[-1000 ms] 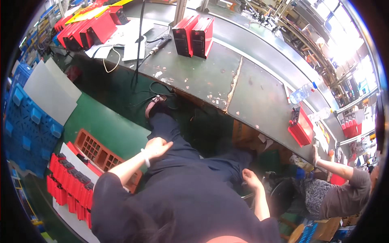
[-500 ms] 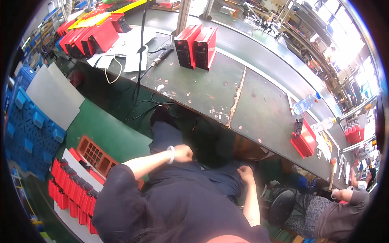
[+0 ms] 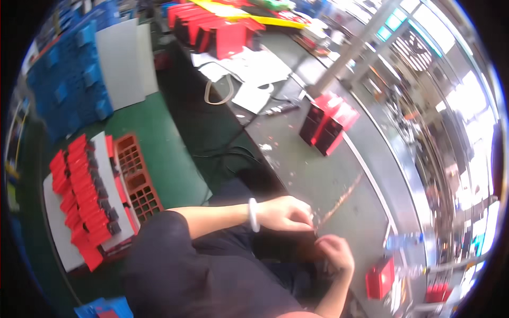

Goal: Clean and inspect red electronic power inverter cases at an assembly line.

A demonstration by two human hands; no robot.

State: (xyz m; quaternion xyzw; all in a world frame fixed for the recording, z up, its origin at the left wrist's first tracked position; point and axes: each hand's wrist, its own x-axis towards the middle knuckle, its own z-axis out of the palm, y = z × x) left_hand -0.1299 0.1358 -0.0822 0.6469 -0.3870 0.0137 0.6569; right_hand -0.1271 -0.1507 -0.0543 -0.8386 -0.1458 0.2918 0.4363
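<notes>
My left hand (image 3: 286, 214), with a white band (image 3: 253, 214) at its wrist, is over the near edge of the green-topped workbench (image 3: 297, 167). Its fingers are curled in toward the thumb, and whatever may be between them is too small or blurred to make out. Close by on the right, my right hand (image 3: 337, 252) has its fingers bent toward the left one; its grasp is hidden too. A small gap separates the two hands. Farther along the bench stand two red-and-black box-shaped units (image 3: 327, 124), apart from both hands.
Red units (image 3: 85, 191) stand in rows on a board at left, beside a brown compartment tray (image 3: 139, 175). A blue plastic pallet (image 3: 69, 79) leans behind. More red units (image 3: 212, 29), papers (image 3: 260, 69) and cables lie at the far bench end; a red box (image 3: 380, 278) and bottle (image 3: 404, 241) sit right.
The view has swung to the right, so the bench and units appear turned. Both hands have come up from my lap and drawn close together at the bench edge.
</notes>
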